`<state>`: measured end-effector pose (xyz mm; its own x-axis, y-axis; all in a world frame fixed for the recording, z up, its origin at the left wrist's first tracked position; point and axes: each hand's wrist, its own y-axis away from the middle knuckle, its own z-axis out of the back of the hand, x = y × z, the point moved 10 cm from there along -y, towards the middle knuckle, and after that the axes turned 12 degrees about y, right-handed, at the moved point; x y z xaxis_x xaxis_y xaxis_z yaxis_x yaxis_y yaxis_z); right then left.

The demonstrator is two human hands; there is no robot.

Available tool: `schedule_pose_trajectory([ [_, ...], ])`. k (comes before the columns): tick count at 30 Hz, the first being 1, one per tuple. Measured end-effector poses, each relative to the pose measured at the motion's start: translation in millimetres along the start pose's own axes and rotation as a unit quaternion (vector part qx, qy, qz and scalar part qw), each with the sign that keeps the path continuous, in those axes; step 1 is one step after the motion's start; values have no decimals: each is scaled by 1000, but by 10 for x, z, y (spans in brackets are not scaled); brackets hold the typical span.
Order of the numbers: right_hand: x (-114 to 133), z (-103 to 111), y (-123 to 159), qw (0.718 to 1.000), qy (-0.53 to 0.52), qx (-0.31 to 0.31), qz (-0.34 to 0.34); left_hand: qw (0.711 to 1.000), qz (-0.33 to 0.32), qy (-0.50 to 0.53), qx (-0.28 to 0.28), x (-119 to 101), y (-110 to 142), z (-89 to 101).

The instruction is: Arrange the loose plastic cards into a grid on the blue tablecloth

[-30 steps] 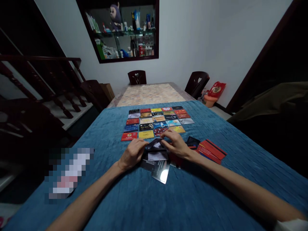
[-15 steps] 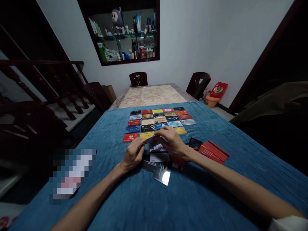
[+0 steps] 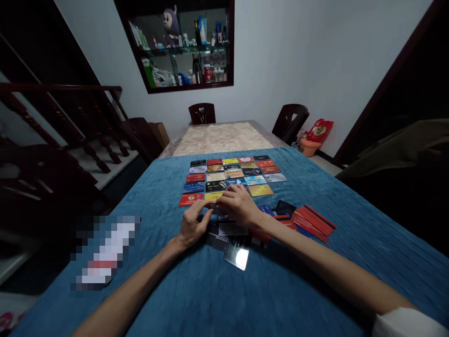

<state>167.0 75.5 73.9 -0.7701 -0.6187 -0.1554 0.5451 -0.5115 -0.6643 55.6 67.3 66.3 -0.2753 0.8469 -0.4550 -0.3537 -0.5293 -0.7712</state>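
Observation:
Several colourful cards [image 3: 231,175] lie face up in neat rows on the blue cloth [image 3: 224,281]. Just below the grid, my left hand [image 3: 192,224] and my right hand [image 3: 238,203] meet over a loose pile of dark cards [image 3: 229,236]. Both hands have their fingers curled and pinched together at a dark card between them, most of it hidden by the fingers. A glossy card [image 3: 237,256] sticks out at the near end of the pile. A fan of red cards [image 3: 312,220] lies to the right of my right wrist.
The cloth covers the near part of a long table [image 3: 220,135] with a patterned top beyond. Two dark chairs [image 3: 201,112] stand at the far end, a third at the left. A blurred object [image 3: 105,252] lies on the cloth at left. A stair rail [image 3: 59,121] runs along the left.
My right hand has moved left and slightly away from me, nearer the bottom row of the grid. The left hand's fingers have risen to meet it. The pile stays put.

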Motion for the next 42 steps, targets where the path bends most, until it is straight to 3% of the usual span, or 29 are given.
schedule_pose_trajectory([
  [7, 3, -136, 30, 999, -17, 39, -12, 999, 45, 8, 19, 136, 43, -46],
  [21, -52, -272, 128, 992, 39, 118, -28, 992, 122, -1, 18, 474, 99, 59],
  [31, -16, -223, 135, 993, 74, 92, -3, 992, 121, 2, -22, 494, 99, 144],
  [42, -23, -165, 128, 993, 90, 65, -27, 989, 145, 2, -15, 506, 89, 144],
])
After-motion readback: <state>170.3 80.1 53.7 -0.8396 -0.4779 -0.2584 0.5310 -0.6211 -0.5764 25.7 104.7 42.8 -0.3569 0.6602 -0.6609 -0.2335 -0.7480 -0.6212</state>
